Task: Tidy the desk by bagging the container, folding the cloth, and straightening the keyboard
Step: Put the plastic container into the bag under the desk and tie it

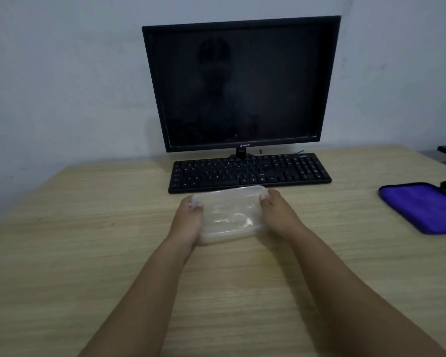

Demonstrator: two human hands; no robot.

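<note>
Here, the purple cloth [422, 208] is cut off by the frame's right edge, and what the clear container [229, 215] holds is too hazy to make out. It sits at centre frame on the wooden desk [88, 240], grasped at its short ends by the left hand [187, 217] and right hand [278, 215]. Just behind lies the black keyboard [250, 171], below the dark monitor [240, 83].

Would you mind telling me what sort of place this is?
Probably a plain office or home computer desk: a dark monitor and a black keyboard stand on a wooden desk against a bare wall.
</note>
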